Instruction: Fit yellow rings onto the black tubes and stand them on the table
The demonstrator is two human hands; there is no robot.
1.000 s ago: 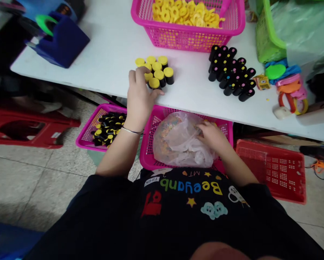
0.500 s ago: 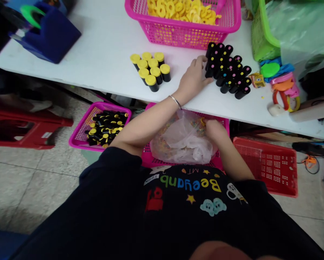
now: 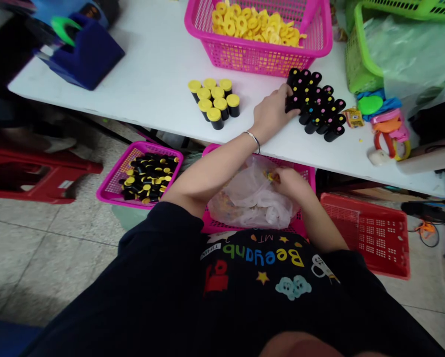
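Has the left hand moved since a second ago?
Yes. The left hand left the yellow-capped tubes and crossed rightward along the table to the black tubes.

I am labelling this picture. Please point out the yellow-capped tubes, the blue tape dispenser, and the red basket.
Yellow-capped black plastic tubes (image 3: 215, 99), head view, cluster's middle cap.
Blue plastic tape dispenser (image 3: 90, 54), head view, sloped body.
Red plastic mesh basket (image 3: 374, 235), head view, bare floor.

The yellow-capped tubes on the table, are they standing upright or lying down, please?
Upright: the yellow-capped tubes stand clustered on the white table, caps up, black bodies below.
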